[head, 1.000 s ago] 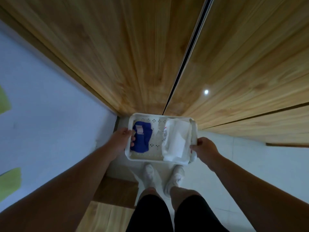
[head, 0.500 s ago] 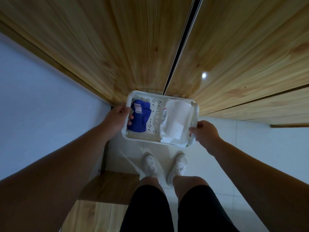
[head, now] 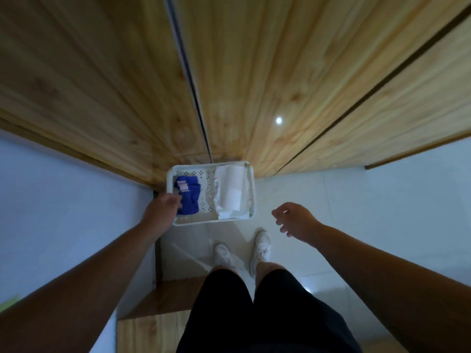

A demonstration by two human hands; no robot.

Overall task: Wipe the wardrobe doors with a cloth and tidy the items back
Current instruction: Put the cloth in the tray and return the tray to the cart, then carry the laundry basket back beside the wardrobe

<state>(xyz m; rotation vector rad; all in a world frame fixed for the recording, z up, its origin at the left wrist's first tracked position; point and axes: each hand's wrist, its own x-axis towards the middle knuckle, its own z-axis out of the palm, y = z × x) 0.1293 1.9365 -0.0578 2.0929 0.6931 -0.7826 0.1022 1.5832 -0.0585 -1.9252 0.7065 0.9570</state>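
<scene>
Looking straight down the wardrobe doors (head: 107,80), closed, with the dark seam between them running down to the floor, and right at the foot of that seam is the white perforated basket (head: 251,186), its long side running left to right along the base of the doors. Whether it rests on the tiled floor (head: 356,215) or hangs just above it, I cannot tell. In its left half lies the blue cloth (head: 190,201), bunched, a pale label on top, its long axis pointing from the person towards the doors. In the right half is a white roll (head: 230,193) on a loose white sheet, lying the same way; cloth or paper, hard to say. The left hand (head: 163,208) is right at the basket's left wall, fingers curled over the rim with the tips up against the blue cloth; gripping the rim or pinching the cloth, I cannot tell. The right hand (head: 295,220) hangs free, off to the right of the basket, fingers loosely curled around nothing. So the cloth lies just ahead and to the right of the left fingertips, and that hand is far the nearer; I'd judge a short reach in lifts it for wiping.
</scene>
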